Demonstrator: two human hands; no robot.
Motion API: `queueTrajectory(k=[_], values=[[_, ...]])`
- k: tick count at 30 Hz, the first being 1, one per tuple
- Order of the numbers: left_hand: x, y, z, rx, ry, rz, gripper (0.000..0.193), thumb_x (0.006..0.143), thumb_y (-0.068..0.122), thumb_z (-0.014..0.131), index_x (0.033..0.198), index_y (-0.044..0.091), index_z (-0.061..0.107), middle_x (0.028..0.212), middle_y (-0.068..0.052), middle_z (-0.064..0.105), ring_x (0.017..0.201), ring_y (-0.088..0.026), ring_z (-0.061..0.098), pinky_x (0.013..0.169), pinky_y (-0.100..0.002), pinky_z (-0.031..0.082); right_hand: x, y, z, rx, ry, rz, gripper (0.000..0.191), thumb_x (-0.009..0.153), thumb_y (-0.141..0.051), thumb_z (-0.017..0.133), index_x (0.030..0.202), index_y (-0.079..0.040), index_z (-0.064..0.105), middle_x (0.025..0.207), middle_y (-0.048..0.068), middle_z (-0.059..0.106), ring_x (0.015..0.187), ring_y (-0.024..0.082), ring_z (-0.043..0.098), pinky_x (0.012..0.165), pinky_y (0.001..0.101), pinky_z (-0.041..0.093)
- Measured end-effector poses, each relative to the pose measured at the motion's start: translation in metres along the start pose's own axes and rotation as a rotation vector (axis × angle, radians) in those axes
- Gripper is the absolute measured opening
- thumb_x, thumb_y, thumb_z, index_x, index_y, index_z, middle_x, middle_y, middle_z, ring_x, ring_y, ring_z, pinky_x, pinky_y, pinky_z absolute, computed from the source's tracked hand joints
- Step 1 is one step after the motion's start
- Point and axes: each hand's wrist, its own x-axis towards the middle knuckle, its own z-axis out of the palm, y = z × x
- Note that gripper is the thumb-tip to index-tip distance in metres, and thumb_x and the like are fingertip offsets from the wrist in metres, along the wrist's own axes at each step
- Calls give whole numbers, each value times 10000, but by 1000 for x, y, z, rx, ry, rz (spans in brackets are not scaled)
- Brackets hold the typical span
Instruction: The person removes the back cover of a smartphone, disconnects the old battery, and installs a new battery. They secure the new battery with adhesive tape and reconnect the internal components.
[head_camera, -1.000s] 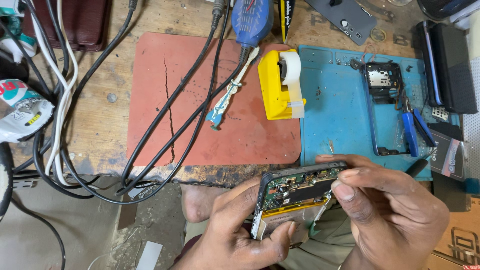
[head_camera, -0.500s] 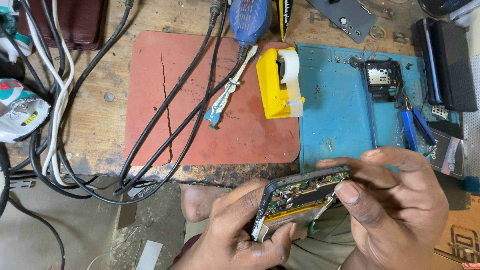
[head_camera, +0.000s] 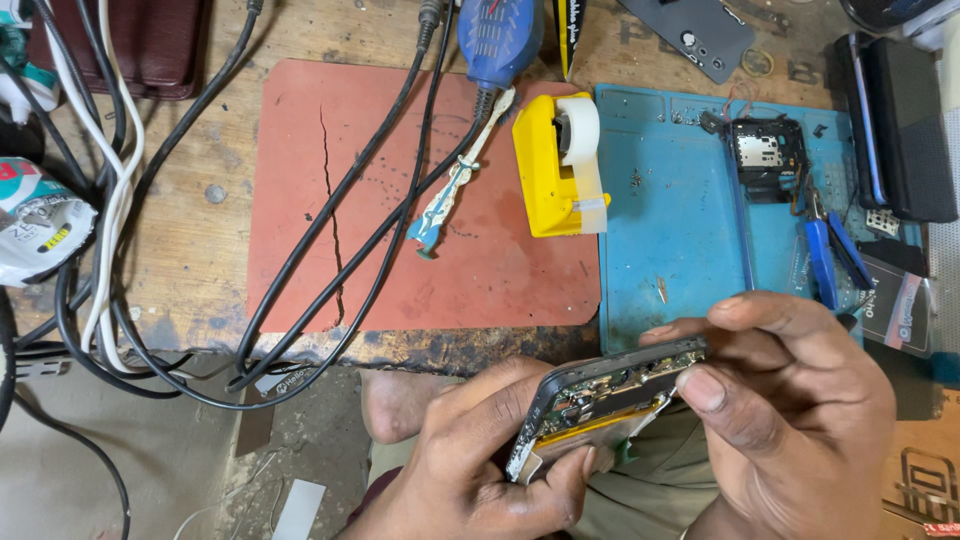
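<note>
An opened phone (head_camera: 600, 395) with its back cover off shows a green circuit board and a yellow strip. It is held tilted on edge in front of the bench, low in the view. My left hand (head_camera: 480, 460) cradles its lower end from below. My right hand (head_camera: 790, 400) grips its upper end, thumb pressed against the edge near the board. Both hands are below the front edge of the blue work mat (head_camera: 680, 230).
A cracked red mat (head_camera: 400, 200) lies on the wooden bench with black cables (head_camera: 340, 220) across it. A yellow tape dispenser (head_camera: 555, 165), a small phone part (head_camera: 765, 155), blue pliers (head_camera: 825, 255) and dark phones (head_camera: 900, 120) sit near the blue mat. White cables hang at left.
The phone has tilted slightly and risen a little. My right hand's fingers have shifted along its upper edge, with the thumb now on the end.
</note>
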Motion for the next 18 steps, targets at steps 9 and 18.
queueTrajectory(k=[9, 18], values=[[3, 0, 0, 19, 0, 18, 503, 927, -23, 787, 1404, -25, 625, 1151, -146, 724, 1036, -205, 780, 890, -277, 631, 3, 9, -19, 174, -20, 228, 282, 956, 54, 628, 1187, 214, 606, 1144, 366, 674, 1125, 391, 676, 1045, 546, 516], [2, 4, -2, 24, -9, -9, 512, 922, -13, 794, 1406, -11, 627, 1193, -142, 726, 1039, -207, 782, 935, -300, 635, 1, 6, -8, 205, 8, 212, 308, 929, 38, 639, 1194, 193, 614, 1112, 332, 679, 1116, 374, 671, 1026, 528, 513]])
